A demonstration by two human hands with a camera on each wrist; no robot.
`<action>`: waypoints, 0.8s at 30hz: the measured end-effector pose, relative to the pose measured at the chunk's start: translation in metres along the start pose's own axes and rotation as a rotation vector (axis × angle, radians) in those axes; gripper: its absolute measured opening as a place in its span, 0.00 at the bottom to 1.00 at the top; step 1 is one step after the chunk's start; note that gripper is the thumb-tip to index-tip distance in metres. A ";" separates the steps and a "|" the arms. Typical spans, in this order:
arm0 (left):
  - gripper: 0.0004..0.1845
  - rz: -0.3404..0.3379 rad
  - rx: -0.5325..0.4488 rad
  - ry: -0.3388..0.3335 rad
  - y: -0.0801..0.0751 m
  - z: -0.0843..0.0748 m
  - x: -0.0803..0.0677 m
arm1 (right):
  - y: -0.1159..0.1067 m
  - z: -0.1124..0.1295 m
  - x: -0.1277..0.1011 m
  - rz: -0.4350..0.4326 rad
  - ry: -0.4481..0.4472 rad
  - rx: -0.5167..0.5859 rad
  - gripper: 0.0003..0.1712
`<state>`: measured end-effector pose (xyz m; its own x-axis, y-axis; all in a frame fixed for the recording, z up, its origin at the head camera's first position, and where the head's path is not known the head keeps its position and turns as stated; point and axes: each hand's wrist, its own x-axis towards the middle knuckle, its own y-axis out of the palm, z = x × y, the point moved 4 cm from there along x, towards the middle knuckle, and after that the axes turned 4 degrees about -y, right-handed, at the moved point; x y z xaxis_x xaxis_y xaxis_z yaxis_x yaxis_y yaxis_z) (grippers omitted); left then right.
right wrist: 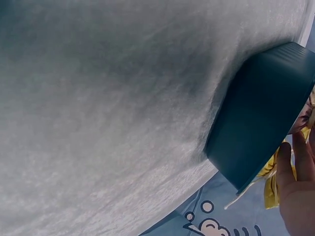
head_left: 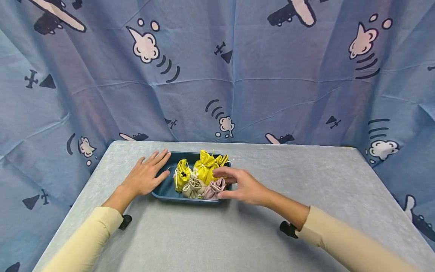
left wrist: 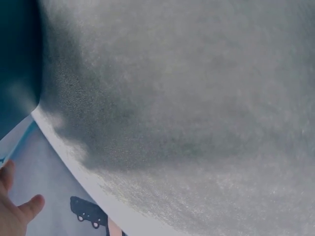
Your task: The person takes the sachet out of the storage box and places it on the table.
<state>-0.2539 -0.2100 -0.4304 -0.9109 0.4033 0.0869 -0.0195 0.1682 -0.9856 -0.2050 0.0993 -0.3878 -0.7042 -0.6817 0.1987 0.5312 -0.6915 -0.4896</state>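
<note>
Left hand: the left hand (head_left: 145, 176) lies flat with fingers straight, at centre-left of the head view, its fingertips over the left rim of the blue tray (head_left: 162, 190); the grip is released and holds nothing, and it seems to steady the tray.

Right hand: the right hand (head_left: 242, 186) sits at the tray's right end, fingers and thumb curved apart in a half-made grip around nothing, thumb by the pink pouch (head_left: 215, 188), forefinger above the yellow ones.

Pouches: small drawstring pouches are bunched in the right half of the tray: yellow pouches (head_left: 205, 166) at the back, another yellow pouch (head_left: 181, 177) to the left, a beige pouch (head_left: 193, 187) and the pink one at the front. Their necks are tied and point upward.

Tray: it stands on the grey tabletop (head_left: 306, 177), just below the middle of the frame, nearer the far edge.

Backdrop: a blue curtain (head_left: 102, 83) printed with aeroplanes and puffs of cloud fills the upper frame.

Writing: no brand, label or legible text shows anywhere.

Wrist views: mostly tabletop, blurred; the right one shows the tray's outer wall (right wrist: 256, 132).
</note>
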 end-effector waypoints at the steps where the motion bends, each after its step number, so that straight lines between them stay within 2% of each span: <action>1: 0.35 0.001 0.000 -0.001 0.000 0.000 0.000 | 0.001 0.001 0.001 0.000 -0.004 0.001 0.37; 8: 0.35 0.002 0.001 0.002 0.000 0.000 -0.001 | 0.005 0.006 0.004 -0.011 -0.026 -0.012 0.35; 24: 0.35 0.005 0.001 -0.005 0.000 0.000 -0.001 | 0.012 0.004 0.007 -0.033 -0.008 -0.048 0.31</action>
<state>-0.2532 -0.2101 -0.4308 -0.9132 0.3994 0.0812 -0.0153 0.1656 -0.9861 -0.2019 0.0859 -0.3892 -0.7171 -0.6606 0.2221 0.4844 -0.7016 -0.5227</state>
